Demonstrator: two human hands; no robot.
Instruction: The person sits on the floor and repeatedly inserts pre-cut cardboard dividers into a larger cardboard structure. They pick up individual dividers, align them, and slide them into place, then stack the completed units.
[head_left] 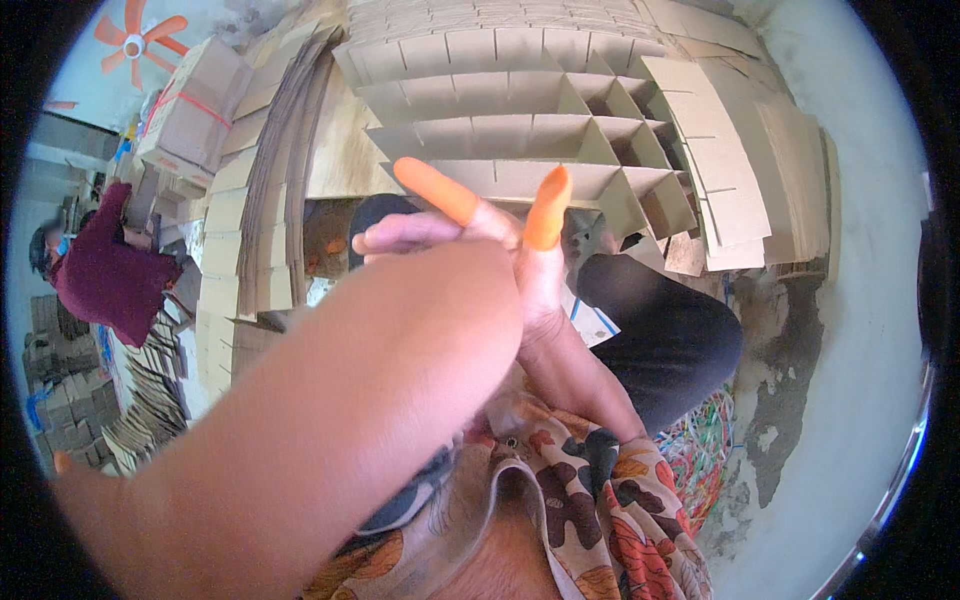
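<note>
My bent left arm (pixel 330 390) crosses the view close to the camera, its elbow end near the middle. What looks like my left hand (pixel 88 492) sits at the lower left rim, blurred and mostly cut off, with an orange tip. Just beyond the elbow is my right hand (pixel 535 265), partly hidden by that arm. Its fingers and thumb stretch apart with nothing seen between them. Orange finger covers (pixel 437 190) are on one finger and the thumb. Past the hand stands a grid of slotted cardboard dividers (pixel 520 140), partly fitted together into cells.
Flat slotted cardboard strips stand stacked on the left (pixel 265 200) and right (pixel 720 170). Dark-trousered legs (pixel 660 340) are folded beneath. A co-worker in maroon (pixel 115 265) bends at far left, near a cardboard box (pixel 195 110). A wall (pixel 860 300) borders the right.
</note>
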